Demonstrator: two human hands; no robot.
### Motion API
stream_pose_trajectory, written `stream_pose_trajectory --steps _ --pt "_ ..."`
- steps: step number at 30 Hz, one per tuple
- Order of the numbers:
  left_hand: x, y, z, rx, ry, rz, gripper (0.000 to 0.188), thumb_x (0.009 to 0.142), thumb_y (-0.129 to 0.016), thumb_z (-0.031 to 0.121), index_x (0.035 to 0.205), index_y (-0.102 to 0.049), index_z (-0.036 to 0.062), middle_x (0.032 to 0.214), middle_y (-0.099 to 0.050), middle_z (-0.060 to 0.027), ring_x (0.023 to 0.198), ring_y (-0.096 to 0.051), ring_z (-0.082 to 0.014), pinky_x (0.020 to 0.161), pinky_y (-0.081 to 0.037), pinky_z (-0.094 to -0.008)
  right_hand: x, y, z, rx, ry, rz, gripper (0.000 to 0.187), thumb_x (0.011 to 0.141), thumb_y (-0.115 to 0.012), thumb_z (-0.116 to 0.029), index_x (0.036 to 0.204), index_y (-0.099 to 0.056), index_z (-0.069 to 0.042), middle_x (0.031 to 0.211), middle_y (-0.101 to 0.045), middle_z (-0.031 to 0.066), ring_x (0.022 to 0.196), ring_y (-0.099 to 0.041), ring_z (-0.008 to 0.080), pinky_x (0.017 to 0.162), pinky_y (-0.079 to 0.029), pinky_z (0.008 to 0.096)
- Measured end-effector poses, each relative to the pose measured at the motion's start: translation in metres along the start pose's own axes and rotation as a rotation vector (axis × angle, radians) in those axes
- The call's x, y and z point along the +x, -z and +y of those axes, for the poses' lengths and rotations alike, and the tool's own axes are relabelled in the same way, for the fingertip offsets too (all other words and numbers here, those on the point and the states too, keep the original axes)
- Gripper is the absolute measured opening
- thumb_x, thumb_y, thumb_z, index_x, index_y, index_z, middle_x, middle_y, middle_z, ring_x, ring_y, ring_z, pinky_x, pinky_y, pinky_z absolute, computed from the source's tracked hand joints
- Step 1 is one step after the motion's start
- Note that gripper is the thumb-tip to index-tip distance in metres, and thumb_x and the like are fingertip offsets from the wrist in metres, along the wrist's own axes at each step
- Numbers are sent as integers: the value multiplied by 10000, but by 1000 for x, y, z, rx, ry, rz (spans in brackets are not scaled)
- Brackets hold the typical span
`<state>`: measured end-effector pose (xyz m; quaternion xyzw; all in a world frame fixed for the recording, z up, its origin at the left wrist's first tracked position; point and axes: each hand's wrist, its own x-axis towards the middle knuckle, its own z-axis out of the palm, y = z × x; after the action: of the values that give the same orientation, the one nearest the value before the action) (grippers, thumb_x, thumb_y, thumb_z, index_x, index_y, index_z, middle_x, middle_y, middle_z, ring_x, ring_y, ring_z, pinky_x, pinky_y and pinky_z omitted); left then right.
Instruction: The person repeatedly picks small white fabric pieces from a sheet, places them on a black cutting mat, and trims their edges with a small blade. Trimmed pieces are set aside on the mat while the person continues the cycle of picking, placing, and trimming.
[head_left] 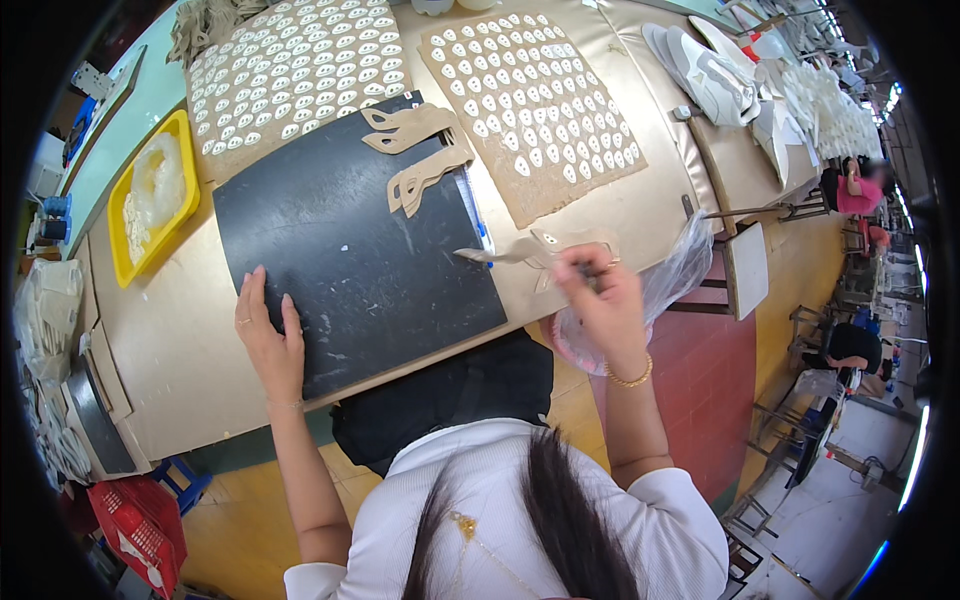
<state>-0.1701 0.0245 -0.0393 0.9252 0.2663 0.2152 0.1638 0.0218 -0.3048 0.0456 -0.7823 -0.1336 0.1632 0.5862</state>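
My left hand [268, 335] lies with fingers apart on the left edge of a black mat [350, 270] and holds nothing. My right hand [603, 300] is closed in a pinch at the mat's right, by the table's front edge. At its fingertips is a thin, curved beige cut piece [515, 250], with a small white oval part on it. Something dark shows between those fingers, too small to name. Several similar beige shoe pieces [425, 165] lie on the mat's far right corner. Beside them a blue-and-white pen [480, 225] lies partly covered.
Two brown sheets, left [300, 70] and right [530, 100], carry rows of small white oval parts. A yellow tray [190, 190] holds a clear bag and white bits. White-grey shoe parts [710, 80] lie at far right. A clear plastic bag [675, 275] hangs beyond my right hand.
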Motion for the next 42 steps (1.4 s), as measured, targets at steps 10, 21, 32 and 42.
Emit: stream_pose_trajectory --steps 10,21,32,42 --pt "5 1 5 26 15 -32 494 977 -609 73 1459 -501 50 1458 -522 -193 1383 -466 -358 1149 -354 -456 2 74 88 -355 -137 472 275 959 -732 -191 1078 -651 43 931 -629 47 818 -588 156 774 -499 300" --pt "17 -21 134 -291 -359 -125 437 817 -710 6 1247 -656 58 1387 -555 -158 1317 -519 -354 1102 -414 -471 75 56 33 -977 174 199 188 867 -744 -158 1039 -749 -82 953 -622 86 754 -664 314 696 -530 422" --pt "36 -98 210 -217 -728 -440 425 894 -695 238 1276 -629 63 1419 -537 -193 1359 -467 -360 1149 -342 -508 113 55 22 -1229 267 -60 127 854 -704 -134 940 -769 -66 935 -629 90 722 -692 312 653 -549 423" --pt "33 -107 209 -225 -734 -396 413 889 -704 234 1259 -636 66 1347 -599 -198 1317 -512 -369 1121 -389 -488 117 58 46 -772 245 20 148 864 -725 -86 977 -748 8 924 -632 115 740 -677 268 685 -543 361"
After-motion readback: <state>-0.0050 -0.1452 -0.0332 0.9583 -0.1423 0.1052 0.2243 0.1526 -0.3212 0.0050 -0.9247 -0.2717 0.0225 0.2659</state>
